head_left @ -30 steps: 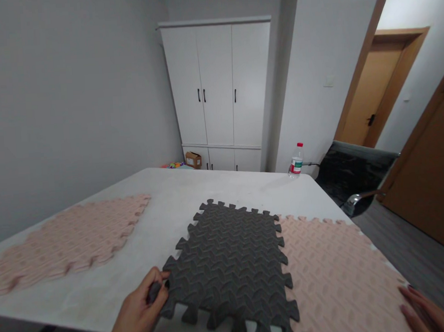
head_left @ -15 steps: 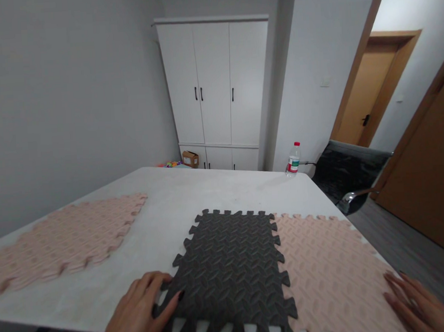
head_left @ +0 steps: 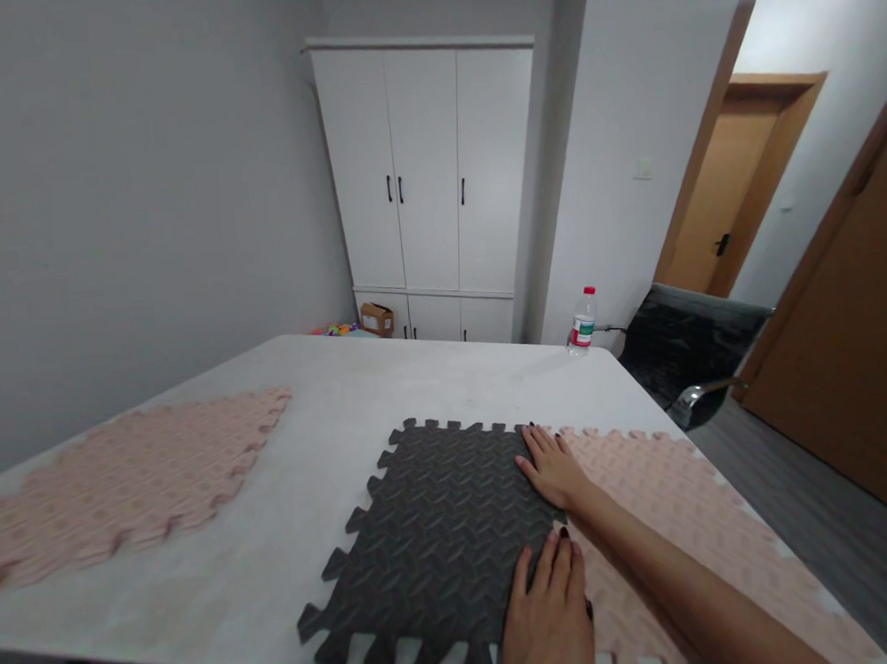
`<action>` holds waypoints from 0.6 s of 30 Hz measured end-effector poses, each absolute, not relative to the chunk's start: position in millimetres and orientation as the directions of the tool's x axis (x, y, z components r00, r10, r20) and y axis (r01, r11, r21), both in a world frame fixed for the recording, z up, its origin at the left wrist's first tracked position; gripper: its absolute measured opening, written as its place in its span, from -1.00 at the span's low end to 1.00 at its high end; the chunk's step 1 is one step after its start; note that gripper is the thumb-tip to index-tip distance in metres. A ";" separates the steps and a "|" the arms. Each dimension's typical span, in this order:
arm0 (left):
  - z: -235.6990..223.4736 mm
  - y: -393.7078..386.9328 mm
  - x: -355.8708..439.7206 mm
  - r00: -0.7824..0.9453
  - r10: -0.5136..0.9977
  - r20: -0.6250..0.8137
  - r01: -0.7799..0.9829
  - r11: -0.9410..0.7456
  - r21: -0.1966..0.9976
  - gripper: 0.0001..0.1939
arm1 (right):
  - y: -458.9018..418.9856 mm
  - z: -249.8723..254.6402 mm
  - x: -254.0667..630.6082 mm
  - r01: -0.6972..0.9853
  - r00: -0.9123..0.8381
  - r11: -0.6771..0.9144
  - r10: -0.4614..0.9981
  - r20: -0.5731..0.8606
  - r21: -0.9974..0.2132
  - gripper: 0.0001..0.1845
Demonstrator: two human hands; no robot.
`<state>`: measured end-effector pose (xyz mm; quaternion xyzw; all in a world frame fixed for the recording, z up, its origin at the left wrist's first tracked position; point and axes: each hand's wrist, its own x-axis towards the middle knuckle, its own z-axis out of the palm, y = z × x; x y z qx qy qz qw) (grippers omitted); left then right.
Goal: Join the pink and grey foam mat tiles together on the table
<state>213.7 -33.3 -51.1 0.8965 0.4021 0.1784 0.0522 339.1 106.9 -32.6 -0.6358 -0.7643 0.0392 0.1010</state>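
On white table (head_left: 291, 542), left hand (head_left: 547, 611), right hand (head_left: 551, 466), flat, released, pressing grey-pink mat seam (head_left: 556, 520)

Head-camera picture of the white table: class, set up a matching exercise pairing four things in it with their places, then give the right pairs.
Things:
1. dark grey foam puzzle mat
2. lone pink foam puzzle mat
3. clear plastic water bottle with a red cap
4. small brown cardboard box

Places:
A. on the floor by the white cupboard
B. at the table's far right corner
C. under both flat hands, the left hand and the right hand
D. on the table's left side

Pairs: 1-C, 2-D, 3-B, 4-A
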 end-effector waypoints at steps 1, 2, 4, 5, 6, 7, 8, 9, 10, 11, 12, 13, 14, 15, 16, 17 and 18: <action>-51.8 -32.8 212.6 0.614 0.738 0.281 0.700 -0.673 0.239 -0.52 | 108.5 -43.3 340.5 0.965 -0.167 0.184 0.981 0.102 -0.189 -0.27; -51.7 -32.8 211.6 0.615 0.736 0.283 0.697 -0.676 0.241 -0.52 | 109.2 -50.0 342.3 0.964 -0.164 0.183 0.980 0.111 -0.192 -0.26; -50.1 -33.7 210.7 0.616 0.738 0.273 0.696 -0.673 0.249 -0.52 | 109.1 -53.7 344.9 0.963 -0.162 0.183 0.980 0.117 -0.200 -0.26; -49.1 -34.2 210.9 0.614 0.744 0.264 0.699 -0.668 0.257 -0.52 | 109.0 -52.7 345.6 0.962 -0.162 0.183 0.980 0.115 -0.205 -0.25; -48.2 -34.8 211.5 0.610 0.751 0.252 0.702 -0.660 0.267 -0.52 | 109.0 -51.1 345.8 0.960 -0.163 0.184 0.980 0.114 -0.211 -0.25; -47.3 -35.2 212.1 0.608 0.757 0.239 0.704 -0.653 0.280 -0.52 | 109.1 -49.7 345.8 0.958 -0.164 0.186 0.980 0.115 -0.219 -0.25; -46.5 -35.6 212.7 0.608 0.762 0.224 0.702 -0.647 0.298 -0.51 | 109.3 -48.7 345.6 0.956 -0.165 0.188 0.979 0.117 -0.227 -0.25; -45.4 -36.1 213.1 0.609 0.766 0.207 0.698 -0.641 0.319 -0.51 | 109.4 -48.3 345.5 0.954 -0.164 0.189 0.979 0.119 -0.234 -0.25; -44.1 -36.7 213.2 0.612 0.768 0.188 0.692 -0.635 0.343 -0.50 | 109.2 -48.3 345.5 0.952 -0.164 0.189 0.979 0.123 -0.241 -0.25; -42.3 -37.6 212.9 0.614 0.771 0.169 0.687 -0.627 0.368 -0.50 | 108.8 -48.6 345.6 0.951 -0.163 0.190 0.979 0.126 -0.245 -0.25; -39.9 -39.0 212.1 0.612 0.776 0.153 0.682 -0.615 0.395 -0.50 | 108.0 -48.8 345.9 0.950 -0.162 0.190 0.978 0.131 -0.248 -0.25; -36.7 -40.9 210.6 0.604 0.784 0.143 0.679 -0.600 0.422 -0.50 | 106.7 -48.7 346.2 0.949 -0.161 0.191 0.978 0.136 -0.251 -0.26; -32.7 -43.2 208.2 0.599 0.789 0.139 0.670 -0.589 0.452 -0.49 | 105.1 -48.2 346.6 0.948 -0.161 0.193 0.977 0.141 -0.253 -0.27; -27.8 -45.8 204.6 0.606 0.783 0.141 0.647 -0.588 0.486 -0.49 | 103.1 -47.3 347.0 0.947 -0.161 0.196 0.975 0.150 -0.255 -0.28; -22.1 -48.3 199.6 0.631 0.762 0.143 0.604 -0.599 0.526 -0.48 | 100.9 -46.1 347.3 0.946 -0.160 0.198 0.974 0.161 -0.257 -0.30; -15.7 -50.3 192.6 0.667 0.731 0.146 0.545 -0.612 0.573 -0.46 | 98.6 -44.8 347.4 0.945 -0.158 0.200 0.972 0.175 -0.257 -0.32; -8.9 -51.2 183.3 0.705 0.694 0.149 0.479 -0.620 0.621 -0.43 | 96.3 -43.5 347.5 0.945 -0.155 0.201 0.970 0.189 -0.257 -0.33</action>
